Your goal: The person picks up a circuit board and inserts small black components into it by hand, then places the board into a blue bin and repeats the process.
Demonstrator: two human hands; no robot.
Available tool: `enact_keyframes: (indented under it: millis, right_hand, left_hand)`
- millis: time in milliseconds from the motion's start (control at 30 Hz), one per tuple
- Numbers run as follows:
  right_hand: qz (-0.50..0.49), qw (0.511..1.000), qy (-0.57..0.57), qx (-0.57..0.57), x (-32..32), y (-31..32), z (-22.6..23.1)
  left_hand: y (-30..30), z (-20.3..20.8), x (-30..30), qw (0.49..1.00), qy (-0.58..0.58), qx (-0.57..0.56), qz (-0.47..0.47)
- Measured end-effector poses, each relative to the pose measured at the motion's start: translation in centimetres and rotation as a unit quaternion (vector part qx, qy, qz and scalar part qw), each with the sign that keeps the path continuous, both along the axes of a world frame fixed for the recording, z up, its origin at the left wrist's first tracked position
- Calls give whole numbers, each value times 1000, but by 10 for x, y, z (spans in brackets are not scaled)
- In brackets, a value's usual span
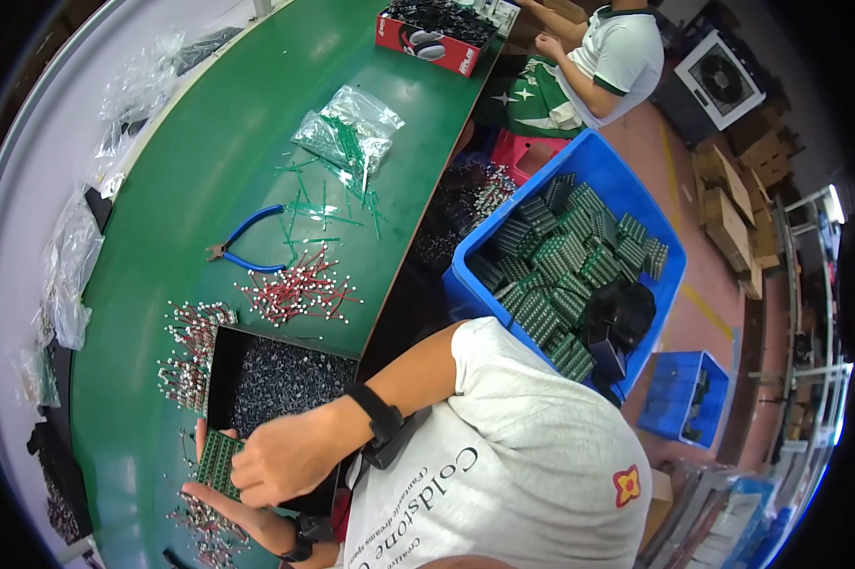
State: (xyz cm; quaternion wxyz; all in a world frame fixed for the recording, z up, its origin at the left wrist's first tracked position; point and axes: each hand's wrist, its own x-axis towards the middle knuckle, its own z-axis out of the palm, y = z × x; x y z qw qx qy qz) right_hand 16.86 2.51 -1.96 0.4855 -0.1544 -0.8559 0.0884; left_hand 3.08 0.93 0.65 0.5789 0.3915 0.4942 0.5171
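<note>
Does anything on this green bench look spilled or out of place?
Slightly: thin green strips lie scattered on the green bench outside the clear plastic bag, some close to the blue-handled pliers, so they look spilled. I can't tell whether that's deliberate. Nothing looks clearly damaged.

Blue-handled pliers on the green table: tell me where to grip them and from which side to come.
Best take the pliers by both blue handles, around mid-length, coming down from above. They lie flat, jaws toward the left, handles splayed rightward, so a hand could likely span and squeeze both. Red wires lie close to the lower handle's end.
</note>
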Motion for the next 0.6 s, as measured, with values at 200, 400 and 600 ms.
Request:
enact_keyframes:
  millis: [200,400,600]
  right_hand:
    - [20,1000,-9,0,-11,-5,-4]
    - [47,999,-19,-6,-1,-2,0]
    - [63,998,-2,-24,-3,-3,-3]
  left_hand:
    - [-2,10,12,998,-65,-19,20]
    - [-5,14,17,999,-10,-19,25]
    - [-2,6,8,999,-23,-19,-13]
